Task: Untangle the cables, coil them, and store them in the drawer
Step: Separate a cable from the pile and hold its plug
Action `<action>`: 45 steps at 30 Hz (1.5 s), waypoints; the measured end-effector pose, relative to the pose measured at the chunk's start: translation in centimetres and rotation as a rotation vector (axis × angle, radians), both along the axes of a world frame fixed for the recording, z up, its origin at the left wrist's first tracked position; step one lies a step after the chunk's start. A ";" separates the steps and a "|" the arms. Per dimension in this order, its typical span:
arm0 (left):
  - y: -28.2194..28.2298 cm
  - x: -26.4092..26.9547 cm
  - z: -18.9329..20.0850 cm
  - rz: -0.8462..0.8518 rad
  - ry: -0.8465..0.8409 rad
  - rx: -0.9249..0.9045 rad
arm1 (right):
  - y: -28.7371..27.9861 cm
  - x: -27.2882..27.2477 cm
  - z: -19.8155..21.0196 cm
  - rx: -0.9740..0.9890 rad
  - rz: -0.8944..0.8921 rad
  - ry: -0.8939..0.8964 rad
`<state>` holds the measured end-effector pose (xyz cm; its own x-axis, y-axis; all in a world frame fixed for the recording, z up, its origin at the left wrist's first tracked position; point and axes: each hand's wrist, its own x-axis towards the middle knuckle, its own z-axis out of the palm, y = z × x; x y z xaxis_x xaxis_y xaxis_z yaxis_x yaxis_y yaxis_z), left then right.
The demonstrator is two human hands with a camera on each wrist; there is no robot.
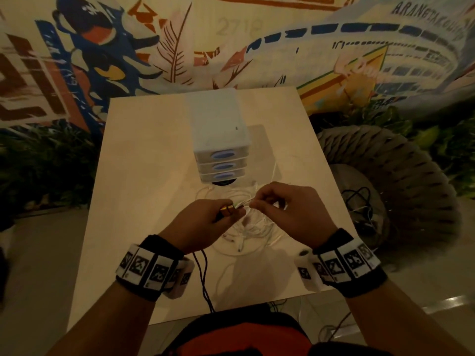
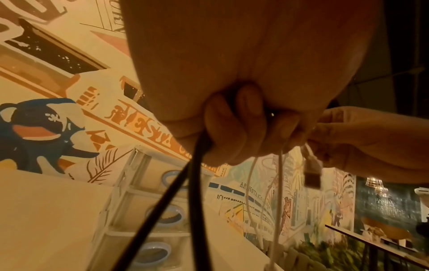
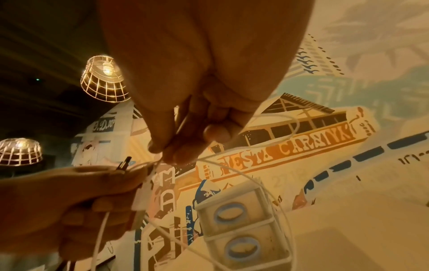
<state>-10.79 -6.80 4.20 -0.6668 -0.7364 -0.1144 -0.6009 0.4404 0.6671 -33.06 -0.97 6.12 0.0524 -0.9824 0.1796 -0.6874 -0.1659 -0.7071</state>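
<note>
From the head view, the left hand grips a black cable and the right hand pinches white cables above the table, near the drawer unit.

Left wrist view: fingers curl round both cables.

Right wrist view: fingertips pinch a white strand.

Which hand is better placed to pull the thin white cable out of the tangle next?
Probably the right hand: it already pinches the thin white cable. The left hand is occupied, gripping the thick black cable with white strands.
</note>
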 end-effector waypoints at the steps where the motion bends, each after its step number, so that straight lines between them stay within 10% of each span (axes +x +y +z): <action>1: 0.0 0.1 -0.1 0.004 0.010 0.018 | 0.2 0.2 -0.1 -0.011 -0.022 -0.046; 17: -0.3 0.4 -1.4 0.090 -0.076 -0.298 | 0.8 1.2 -1.4 0.391 -0.158 -0.675; 24: -0.4 1.0 -1.2 -0.189 -0.027 -0.077 | 0.9 -0.5 -2.2 0.389 0.095 -0.150; 30: -0.6 0.3 -0.9 -0.170 0.029 -0.007 | 0.6 0.8 -1.0 0.417 0.233 -0.302; 38: -0.7 0.5 0.0 0.128 0.229 0.137 | 0.4 0.3 -2.6 0.383 -0.131 -0.707; 45: -0.7 0.4 -0.3 0.271 0.322 0.135 | 0.5 -0.8 -4.2 0.193 -0.176 -0.446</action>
